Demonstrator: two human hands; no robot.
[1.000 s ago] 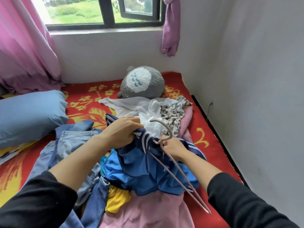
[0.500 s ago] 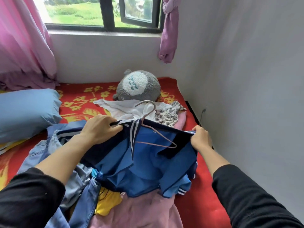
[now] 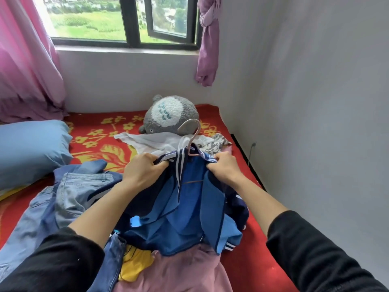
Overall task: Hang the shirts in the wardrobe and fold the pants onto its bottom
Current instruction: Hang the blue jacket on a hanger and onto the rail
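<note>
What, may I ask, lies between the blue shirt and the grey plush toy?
Head view: a white garment lies there; the hanger's hook rises across it.

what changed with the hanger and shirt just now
The hanger went inside the blue shirt; only its hook sticks out at the collar. The right hand let it go and, like the left hand, grips the shirt by the hook. The jeans and stuffed toy stayed.

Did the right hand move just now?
Yes. The right hand moved left, away from the white wall, and now grips the blue shirt with white stripes.
</note>
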